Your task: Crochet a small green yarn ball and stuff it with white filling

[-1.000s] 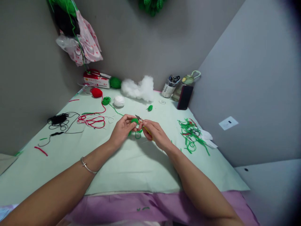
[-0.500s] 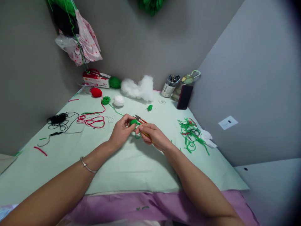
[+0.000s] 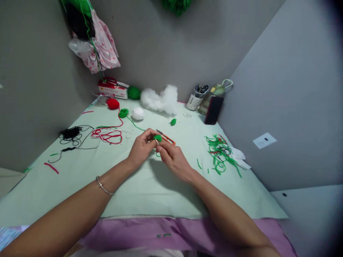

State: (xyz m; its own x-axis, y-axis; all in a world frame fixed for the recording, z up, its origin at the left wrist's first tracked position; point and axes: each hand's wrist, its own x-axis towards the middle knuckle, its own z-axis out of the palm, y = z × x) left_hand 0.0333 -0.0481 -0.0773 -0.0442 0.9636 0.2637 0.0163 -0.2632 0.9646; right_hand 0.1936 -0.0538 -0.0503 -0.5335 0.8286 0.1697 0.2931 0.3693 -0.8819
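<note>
The left hand had its fingers clamped on a small green yarn piece, near the middle of the counter; the right hand pinched a slim metal hook at its near edge. The step in hand looked like hooking a stitch, and the next move seemed to call for a steady left pinch and a careful pull. A second earlier, orange-handled snips appeared at the right fingers; now they lay just beyond, on the far side.

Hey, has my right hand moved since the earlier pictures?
Yes: judged against the small green oval piece lying beyond it, your right hand has come slightly nearer you.
</note>
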